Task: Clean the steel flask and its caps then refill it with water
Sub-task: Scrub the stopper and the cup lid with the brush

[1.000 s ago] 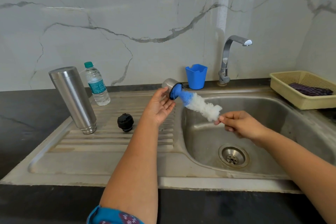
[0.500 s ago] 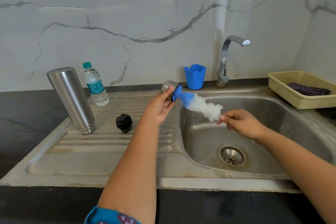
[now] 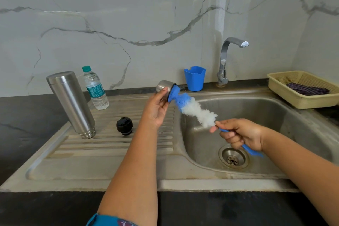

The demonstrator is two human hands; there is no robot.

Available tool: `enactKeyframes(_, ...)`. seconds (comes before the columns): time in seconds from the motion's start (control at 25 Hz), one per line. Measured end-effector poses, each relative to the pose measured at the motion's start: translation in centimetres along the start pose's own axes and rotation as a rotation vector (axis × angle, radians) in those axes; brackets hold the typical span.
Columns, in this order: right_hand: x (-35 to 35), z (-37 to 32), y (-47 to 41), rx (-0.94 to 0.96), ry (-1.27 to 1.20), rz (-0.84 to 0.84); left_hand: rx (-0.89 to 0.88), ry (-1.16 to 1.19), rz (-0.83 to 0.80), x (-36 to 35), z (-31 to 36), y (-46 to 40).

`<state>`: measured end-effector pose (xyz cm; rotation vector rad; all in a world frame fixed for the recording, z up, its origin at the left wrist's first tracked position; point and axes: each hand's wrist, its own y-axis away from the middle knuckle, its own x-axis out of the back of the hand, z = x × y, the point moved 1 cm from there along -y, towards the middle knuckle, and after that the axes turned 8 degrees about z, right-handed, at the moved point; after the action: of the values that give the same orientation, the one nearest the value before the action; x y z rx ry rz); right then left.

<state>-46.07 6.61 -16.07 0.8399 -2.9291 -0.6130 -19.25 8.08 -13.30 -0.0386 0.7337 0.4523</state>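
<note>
Holding a small steel cap on its side above the left rim of the sink basin, the left hand curls its fingers and thumb round the cap's steel wall, with the open mouth turned to the right. Pushed into that mouth is the blue tip of a bottle brush, whose white bristles run down and to the right toward the right hand. That hand grips the thin blue handle, fingers wrapped round it and thumb stretched forward along it near the bristles; the end of the handle sticks out below the wrist. Both hands are over the basin's left half, near each other but not touching, joined only by the brush. On the ribbed draining board to the left stands the steel flask, upside down on its neck end and apparently leaning left in this wide-angle view. Just right of its base sits a black inner cap, apart from it. Behind the flask a clear plastic water bottle with a green cap stands upright. A blue plastic cup sits on the ledge behind the sink, beside the steel tap, from which no water is seen running. At the far right a beige plastic basket holds a dark purple cloth. The drain lies below the right hand.
</note>
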Motion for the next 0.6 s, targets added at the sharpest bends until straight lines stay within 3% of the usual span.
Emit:
enactKeyframes(0.08, 0.3, -0.2, 0.2, -0.095, -0.094, -0.077, -0.041, 0.039, 0.042, 0.4, 0.6, -0.1)
enactKeyframes(0.16, 0.5, -0.2, 0.1, -0.026, 0.049, -0.009, -0.108, -0.053, 0.101, 0.7, 1.0, -0.3)
enactKeyframes(0.28, 1.3, 0.1, -0.2, 0.407, 0.723, 0.367, -0.263, -0.323, 0.226, 1.5, 1.4, -0.6)
enactKeyframes(0.36, 2.0, -0.2, -0.3, 0.561, 0.964, 0.577, -0.340, -0.453, 0.342, 2.2, 2.4, -0.3)
enactKeyframes(0.44, 2.6, -0.2, -0.6, 0.551, 0.951, 0.663, -0.360, -0.587, 0.347, 3.0, 3.6, 0.4)
enactKeyframes(0.6, 2.9, 0.3, -1.9, 0.488, 0.814, 0.676, -0.310, -1.134, 0.199, 4.3, 3.6, 2.6)
